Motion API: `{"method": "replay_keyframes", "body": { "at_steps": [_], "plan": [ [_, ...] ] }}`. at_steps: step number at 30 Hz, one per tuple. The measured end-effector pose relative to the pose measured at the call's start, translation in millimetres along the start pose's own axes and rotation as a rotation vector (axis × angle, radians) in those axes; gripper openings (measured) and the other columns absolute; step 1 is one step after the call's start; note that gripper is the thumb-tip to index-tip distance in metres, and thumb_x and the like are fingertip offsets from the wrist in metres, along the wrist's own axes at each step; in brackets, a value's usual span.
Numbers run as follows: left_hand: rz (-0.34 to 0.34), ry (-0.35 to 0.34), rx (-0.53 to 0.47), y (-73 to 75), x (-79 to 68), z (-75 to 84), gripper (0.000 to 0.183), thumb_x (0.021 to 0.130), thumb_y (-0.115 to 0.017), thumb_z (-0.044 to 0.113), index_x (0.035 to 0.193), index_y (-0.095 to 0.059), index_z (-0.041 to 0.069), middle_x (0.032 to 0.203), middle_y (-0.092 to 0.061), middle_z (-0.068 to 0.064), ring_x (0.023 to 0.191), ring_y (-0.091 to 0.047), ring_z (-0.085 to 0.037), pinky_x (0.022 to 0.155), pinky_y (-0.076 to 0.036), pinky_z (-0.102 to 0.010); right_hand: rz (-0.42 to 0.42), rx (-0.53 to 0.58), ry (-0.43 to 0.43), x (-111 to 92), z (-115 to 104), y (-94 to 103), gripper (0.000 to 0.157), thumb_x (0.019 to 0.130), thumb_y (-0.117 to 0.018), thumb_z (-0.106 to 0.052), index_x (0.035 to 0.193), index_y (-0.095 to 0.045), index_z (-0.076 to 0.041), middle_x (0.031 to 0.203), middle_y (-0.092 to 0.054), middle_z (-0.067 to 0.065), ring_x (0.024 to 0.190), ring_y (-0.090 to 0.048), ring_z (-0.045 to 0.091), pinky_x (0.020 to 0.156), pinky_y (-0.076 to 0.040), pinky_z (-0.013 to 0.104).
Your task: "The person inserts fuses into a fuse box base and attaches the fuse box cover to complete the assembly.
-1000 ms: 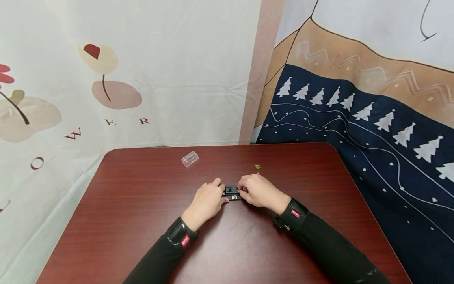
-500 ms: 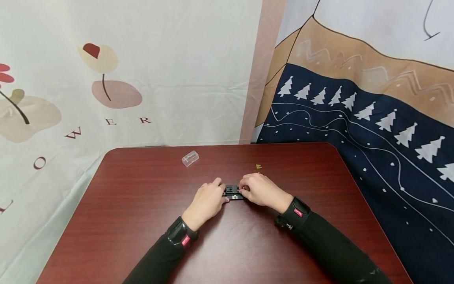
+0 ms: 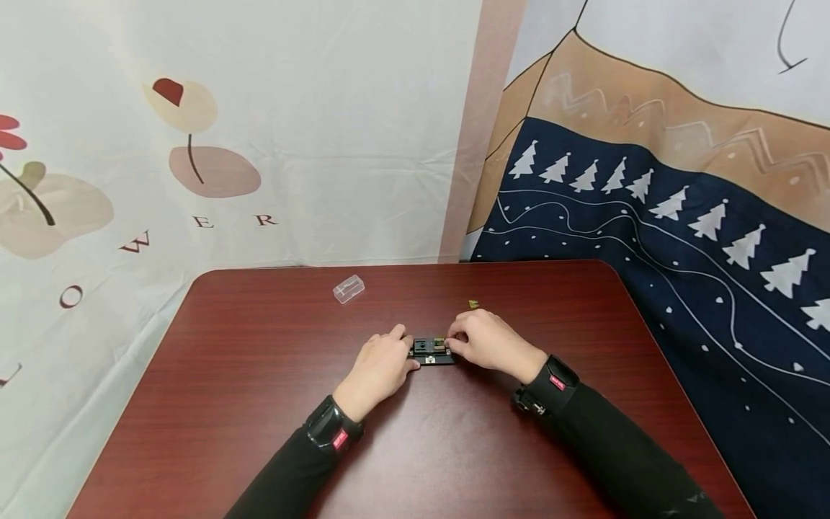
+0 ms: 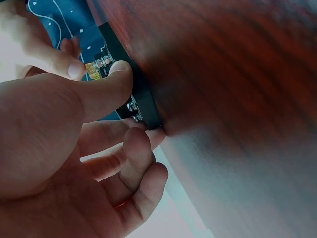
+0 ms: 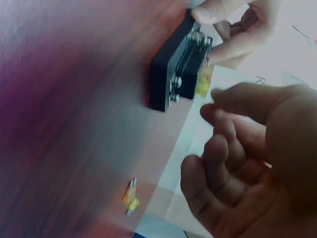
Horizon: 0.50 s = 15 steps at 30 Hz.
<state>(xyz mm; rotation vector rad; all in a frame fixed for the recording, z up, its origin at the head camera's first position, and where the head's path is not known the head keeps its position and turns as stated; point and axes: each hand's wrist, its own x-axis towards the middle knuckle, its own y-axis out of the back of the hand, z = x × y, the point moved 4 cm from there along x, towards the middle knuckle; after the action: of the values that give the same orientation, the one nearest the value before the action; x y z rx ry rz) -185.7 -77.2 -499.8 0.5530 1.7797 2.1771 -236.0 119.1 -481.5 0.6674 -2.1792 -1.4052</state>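
A black fuse holder (image 3: 430,359) with metal terminals lies on the table between both hands. My left hand (image 3: 379,365) grips its left end, thumb in front and fingers behind, as the left wrist view confirms. A yellow blade fuse (image 5: 204,82) sits in the holder's right part. Just off the holder's right end, my right hand (image 3: 493,344) has its thumb and index finger near each other and a small gap from the fuse. Nothing shows between those fingertips, and the other fingers are loosely curled. Another yellow piece with metal prongs (image 5: 131,197), fuse-like, lies on the table beyond my right hand.
A clear plastic cover (image 3: 349,289) lies near the table's back edge, left of the fuse holder. The reddish-brown table (image 3: 389,461) meets printed cloth hangings (image 3: 363,144) behind it.
My right hand has drawn back to the right from the fuse holder. The yellow fuse in the holder, hidden behind its fingers before, now shows. My left hand stays in place.
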Motion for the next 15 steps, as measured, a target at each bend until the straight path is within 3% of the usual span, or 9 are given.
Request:
{"method": "replay_keyframes", "body": {
  "at_steps": [3,5,8,11,15],
  "plan": [
    [0.004,-0.001,-0.004,1.0,-0.9,0.4,0.037,0.092,-0.08,0.037,0.112,-0.075,0.006,0.1,-0.059,-0.007,0.076,-0.068,-0.031,0.078,-0.056,-0.046,0.044,-0.001,-0.072,1.4,9.7,5.1,0.009,0.093,-0.076,-0.023,0.093,-0.083,-0.017,0.097,-0.079,0.0,0.094,-0.074,0.02,0.081,-0.06,0.043],
    [-0.001,0.002,-0.005,1.5,-1.4,0.6,0.037,0.092,-0.079,0.036,0.113,-0.075,0.006,0.101,-0.059,-0.007,0.076,-0.067,-0.031,0.078,-0.056,-0.046,0.079,0.005,-0.116,2.5,17.7,9.2,0.011,0.094,-0.075,-0.022,0.094,-0.083,-0.014,0.099,-0.08,0.005,0.094,-0.074,0.025,0.08,-0.061,0.046],
    [-0.008,0.006,-0.007,2.0,-1.7,1.1,0.038,0.092,-0.079,0.036,0.114,-0.075,0.006,0.101,-0.059,-0.007,0.077,-0.068,-0.031,0.08,-0.056,-0.046,0.138,0.005,-0.165,4.4,31.4,15.6,0.012,0.093,-0.076,-0.021,0.093,-0.083,-0.012,0.093,-0.079,0.005,0.083,-0.071,0.022,0.071,-0.058,0.041],
    [-0.011,0.008,-0.009,2.1,-1.6,1.4,0.038,0.093,-0.079,0.036,0.116,-0.075,0.005,0.102,-0.06,-0.007,0.077,-0.068,-0.031,0.08,-0.056,-0.046,0.168,0.022,-0.211,5.9,44.4,23.0,0.013,0.093,-0.075,-0.02,0.093,-0.082,-0.01,0.081,-0.072,0.001,0.066,-0.059,0.018,0.059,-0.049,0.037],
    [-0.007,0.008,-0.012,1.9,-1.6,1.6,0.038,0.092,-0.079,0.036,0.115,-0.075,0.005,0.101,-0.06,-0.007,0.076,-0.067,-0.031,0.079,-0.056,-0.046,0.186,0.039,-0.266,7.4,57.5,31.4,0.015,0.095,-0.073,-0.02,0.095,-0.083,-0.009,0.076,-0.07,0.002,0.062,-0.056,0.019,0.056,-0.046,0.036]
  ]
}}
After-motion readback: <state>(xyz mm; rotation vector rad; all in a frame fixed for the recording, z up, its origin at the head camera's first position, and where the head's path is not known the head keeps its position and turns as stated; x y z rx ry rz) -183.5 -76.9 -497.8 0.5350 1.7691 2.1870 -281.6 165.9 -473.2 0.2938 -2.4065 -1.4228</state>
